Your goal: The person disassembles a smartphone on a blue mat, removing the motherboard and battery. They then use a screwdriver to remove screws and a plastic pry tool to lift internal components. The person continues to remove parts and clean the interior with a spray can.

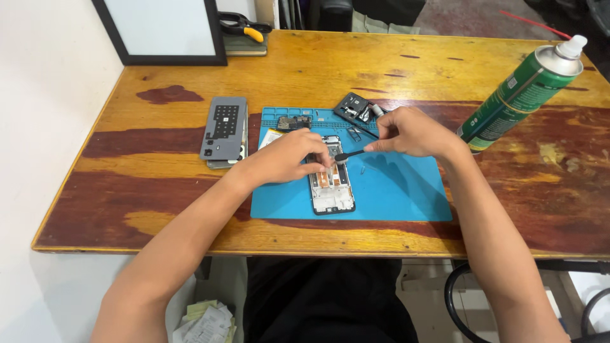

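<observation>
Wooden and worn, the surface [356, 70] carries a blue mat [406, 190], with a green spray can [524, 92] standing at its right edge. On the mat lies an opened phone [330, 184], long axis running away from the person. The left hand [289, 155] presses closed on its upper end; the right hand [410, 133] pinches a small brush [349, 154], bristles pointing left onto the phone.
</observation>
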